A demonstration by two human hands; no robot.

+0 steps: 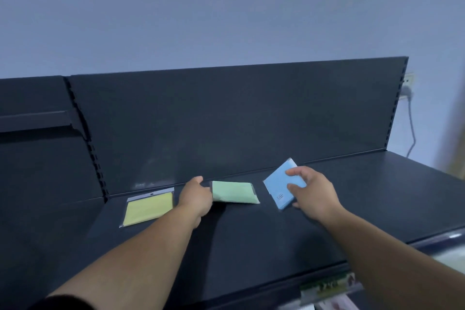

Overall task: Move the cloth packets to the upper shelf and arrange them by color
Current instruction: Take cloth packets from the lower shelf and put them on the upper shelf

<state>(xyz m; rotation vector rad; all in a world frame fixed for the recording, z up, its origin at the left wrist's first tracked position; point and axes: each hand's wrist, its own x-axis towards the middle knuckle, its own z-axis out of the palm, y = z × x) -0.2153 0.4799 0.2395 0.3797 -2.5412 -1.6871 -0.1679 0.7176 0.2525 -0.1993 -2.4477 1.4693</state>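
- We see a dark shelf (pixel 251 239) with a flat, matte top, and an upright back panel (pixel 226 121) of the same dark colour standing along its back edge.
- Near the back edge, toward the left end, a yellow packet (pixel 148 207) lies flat in its clear sleeve.
- Just right of it, also close to the back edge, lies a green packet (pixel 234 192); the left hand (pixel 196 196) pinches its left end.
- Further right we find a blue packet (pixel 276 186), tilted and gripped by the right hand (pixel 309 191); we cannot tell whether it touches the shelf.
- A blurred printed strip (pixel 327 285) sits at the front edge.
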